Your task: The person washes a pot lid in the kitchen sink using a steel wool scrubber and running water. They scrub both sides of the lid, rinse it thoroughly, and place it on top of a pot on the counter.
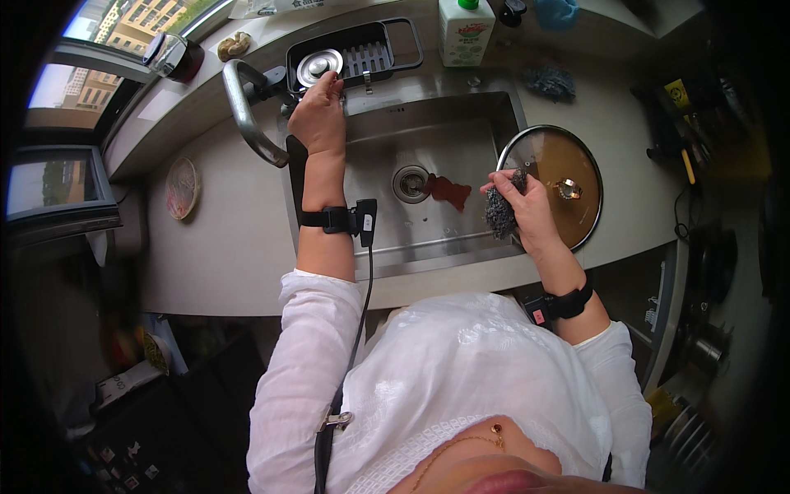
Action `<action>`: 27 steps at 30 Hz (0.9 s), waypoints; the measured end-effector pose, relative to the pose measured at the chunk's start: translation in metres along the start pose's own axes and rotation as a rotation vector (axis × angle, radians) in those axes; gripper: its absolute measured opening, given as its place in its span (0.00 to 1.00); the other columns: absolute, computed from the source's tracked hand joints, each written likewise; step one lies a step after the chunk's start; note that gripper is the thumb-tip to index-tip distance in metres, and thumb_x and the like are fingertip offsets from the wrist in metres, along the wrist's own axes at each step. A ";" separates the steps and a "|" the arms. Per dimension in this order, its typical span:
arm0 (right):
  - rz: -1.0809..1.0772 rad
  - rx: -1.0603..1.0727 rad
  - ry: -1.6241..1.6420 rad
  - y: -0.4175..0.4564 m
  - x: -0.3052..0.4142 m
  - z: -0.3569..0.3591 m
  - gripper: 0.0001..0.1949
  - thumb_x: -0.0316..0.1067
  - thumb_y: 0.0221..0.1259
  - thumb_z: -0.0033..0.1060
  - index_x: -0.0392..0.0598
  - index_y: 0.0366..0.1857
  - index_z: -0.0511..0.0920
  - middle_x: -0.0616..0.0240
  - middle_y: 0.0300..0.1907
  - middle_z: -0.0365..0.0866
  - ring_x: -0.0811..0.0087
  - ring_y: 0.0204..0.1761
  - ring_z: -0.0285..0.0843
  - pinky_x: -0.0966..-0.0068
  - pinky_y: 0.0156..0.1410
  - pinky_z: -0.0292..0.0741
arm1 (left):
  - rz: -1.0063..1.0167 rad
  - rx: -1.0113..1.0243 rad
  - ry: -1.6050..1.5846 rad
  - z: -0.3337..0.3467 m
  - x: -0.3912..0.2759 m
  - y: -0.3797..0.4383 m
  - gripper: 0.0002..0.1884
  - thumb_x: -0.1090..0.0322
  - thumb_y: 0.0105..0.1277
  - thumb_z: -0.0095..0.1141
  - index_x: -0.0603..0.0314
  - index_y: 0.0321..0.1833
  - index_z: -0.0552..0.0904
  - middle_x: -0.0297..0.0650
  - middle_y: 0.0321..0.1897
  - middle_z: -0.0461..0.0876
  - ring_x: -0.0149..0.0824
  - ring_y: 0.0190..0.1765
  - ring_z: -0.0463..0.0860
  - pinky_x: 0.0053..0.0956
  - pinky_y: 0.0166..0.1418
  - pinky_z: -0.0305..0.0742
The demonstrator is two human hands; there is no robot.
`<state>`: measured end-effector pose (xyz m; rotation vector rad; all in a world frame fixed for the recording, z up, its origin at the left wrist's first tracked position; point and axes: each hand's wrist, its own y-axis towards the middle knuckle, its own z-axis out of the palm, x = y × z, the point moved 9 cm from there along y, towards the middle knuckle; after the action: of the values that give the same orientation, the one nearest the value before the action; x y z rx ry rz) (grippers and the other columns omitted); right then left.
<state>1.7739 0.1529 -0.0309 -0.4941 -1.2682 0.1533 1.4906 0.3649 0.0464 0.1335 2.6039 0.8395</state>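
Observation:
My left hand (320,116) reaches to the back left of the stainless-steel sink (376,142). Its fingertips are bunched at the edge of a round metal sink-drain cover (320,66), which lies in a dark sink caddy (401,28). Whether the fingers grip anything is hidden. The curved metal faucet (247,117) stands just left of that hand. A grey scouring pad (501,213) is held in my right hand (529,207) above the sink's right rim. Behind the right hand, a glass pot lid (583,160) with a metal rim straddles the counter and sink edge.
A reddish-brown bear-shaped piece (450,191) lies beside the drain (410,184). Behind the sink are a white detergent bottle (466,34) and a blue-grey scrubber (551,83). A covered bowl (183,188) sits on the left counter. A cable (364,290) runs along my left arm.

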 end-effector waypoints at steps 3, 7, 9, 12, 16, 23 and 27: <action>0.136 0.015 0.319 0.017 0.007 0.007 0.12 0.40 0.70 0.62 0.42 0.46 0.79 0.60 0.41 0.86 0.74 0.40 0.83 0.73 0.45 0.81 | 0.052 0.026 0.064 0.006 0.005 -0.003 0.09 0.56 0.65 0.62 0.38 0.48 0.87 0.32 0.37 0.89 0.38 0.36 0.87 0.31 0.35 0.79; 0.195 0.070 0.495 0.038 0.013 0.006 0.14 0.38 0.69 0.63 0.41 0.51 0.77 0.55 0.50 0.84 0.64 0.52 0.83 0.63 0.59 0.80 | 0.105 0.018 0.148 0.001 -0.005 0.002 0.11 0.55 0.66 0.62 0.36 0.50 0.86 0.30 0.37 0.89 0.36 0.36 0.87 0.30 0.34 0.79; 0.175 0.086 0.551 0.055 0.014 0.006 0.15 0.37 0.69 0.63 0.40 0.52 0.77 0.54 0.52 0.83 0.61 0.55 0.82 0.60 0.64 0.77 | -0.014 0.085 0.162 -0.009 -0.014 0.003 0.14 0.55 0.66 0.62 0.38 0.54 0.86 0.29 0.35 0.89 0.36 0.35 0.87 0.30 0.35 0.79; 0.154 0.080 0.676 0.092 0.028 0.006 0.15 0.39 0.71 0.60 0.40 0.53 0.76 0.54 0.53 0.82 0.59 0.55 0.81 0.58 0.65 0.77 | -0.106 0.038 -0.068 -0.025 -0.045 0.003 0.19 0.56 0.67 0.62 0.46 0.60 0.82 0.31 0.35 0.88 0.37 0.34 0.87 0.33 0.37 0.79; 0.027 0.023 0.737 0.157 0.074 0.003 0.13 0.36 0.72 0.56 0.40 0.53 0.76 0.54 0.53 0.82 0.59 0.54 0.81 0.58 0.64 0.78 | 0.309 0.030 -0.409 0.001 -0.137 0.044 0.22 0.66 0.68 0.58 0.50 0.65 0.78 0.40 0.43 0.86 0.41 0.42 0.86 0.34 0.47 0.80; -0.159 -0.100 0.712 0.243 0.130 -0.002 0.11 0.26 0.70 0.55 0.40 0.54 0.75 0.57 0.51 0.81 0.58 0.52 0.82 0.55 0.60 0.79 | 0.639 0.327 -0.344 0.093 -0.251 0.101 0.30 0.81 0.55 0.53 0.57 0.65 0.77 0.51 0.67 0.73 0.47 0.70 0.72 0.33 0.71 0.69; -0.264 -0.170 0.679 0.252 0.145 0.004 0.12 0.26 0.70 0.56 0.42 0.54 0.75 0.58 0.51 0.82 0.60 0.53 0.82 0.57 0.62 0.79 | 0.528 0.247 -0.420 0.117 -0.232 0.104 0.24 0.79 0.58 0.50 0.58 0.59 0.82 0.47 0.62 0.79 0.46 0.64 0.78 0.36 0.69 0.72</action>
<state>1.8542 0.4315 -0.0128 -0.4639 -0.6685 -0.3273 1.7469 0.4644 0.1005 0.9883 2.2743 0.5593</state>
